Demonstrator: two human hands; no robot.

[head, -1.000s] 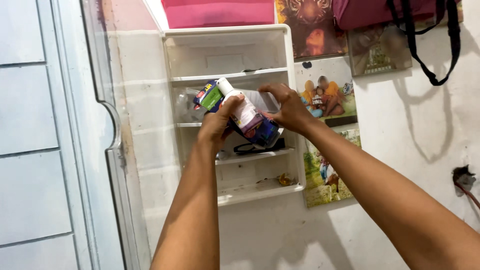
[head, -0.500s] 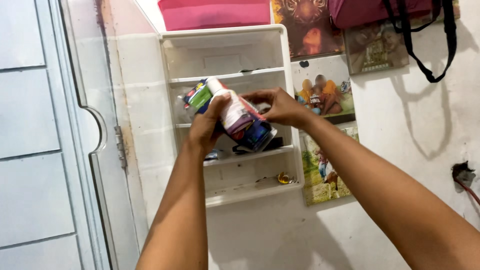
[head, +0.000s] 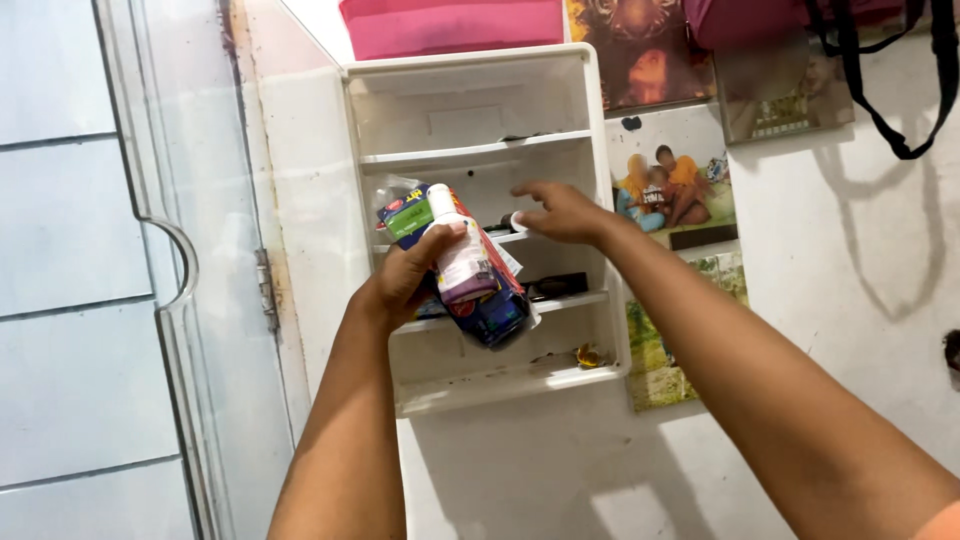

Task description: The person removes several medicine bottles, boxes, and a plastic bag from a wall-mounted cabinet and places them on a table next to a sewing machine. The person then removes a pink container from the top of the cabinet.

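The left hand (head: 405, 275) is clamped around a bundle of things held up in front of the open wall cabinet (head: 590, 200): a white bottle (head: 458, 250) with a purple band, pressed against a couple of coloured packets (head: 410, 215) and a dark blue pouch (head: 497, 312) that hangs out below the fist. The bottle's long axis runs tilted, cap up and to the left, base down and to the right, roughly level with the middle shelf (head: 545, 298). Thumb over the front, fingers wrapped behind; it is a full, closed grip.

The right hand (head: 560, 210) is apart from the bundle, up and to the right of it, reaching into the cabinet at the second shelf. Its fingers are spread loosely and stretched forward, and a small white thing (head: 518, 221) sits at its fingertips; whether it is pinched or only touched I cannot tell.

So the bundle lies just down-left of the right hand, near but not touching. A dark flat thing (head: 557, 286) lies on the middle shelf behind the pouch, and the clear cabinet door (head: 180, 270) stands swung open to the left.
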